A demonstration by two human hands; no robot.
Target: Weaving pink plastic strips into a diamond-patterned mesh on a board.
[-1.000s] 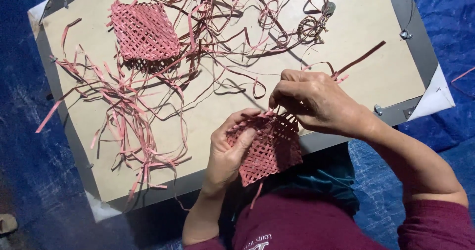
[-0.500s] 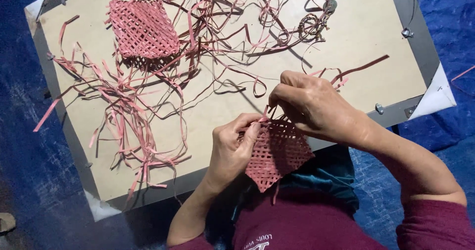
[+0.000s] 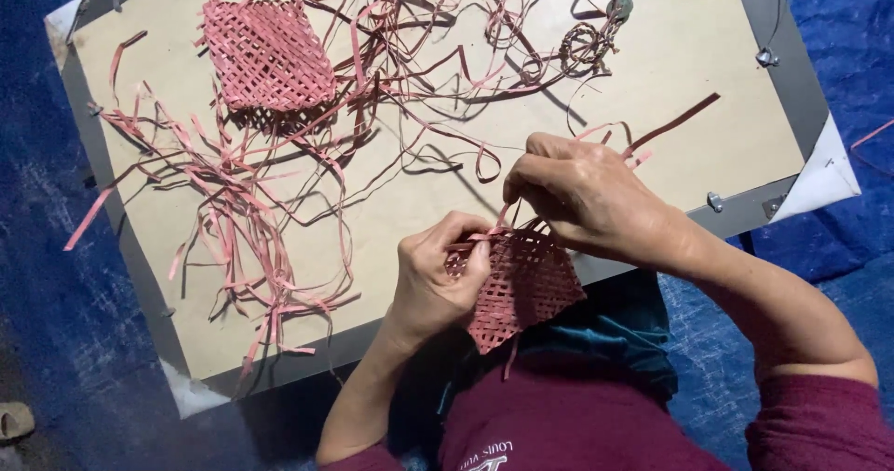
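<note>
Head | left hand [image 3: 433,280], right hand [image 3: 582,201] fingers pinch flat latticed pink woven mat [image 3: 523,289]

Bare board [image 3: 670,126] lies open to the right of and beyond the right hand [image 3: 582,201]. Loose pink strips [image 3: 242,210] crowd the board's left half and far edge; a finished woven mat [image 3: 268,54] and a small coiled bundle [image 3: 585,47] occupy the far side.
</note>
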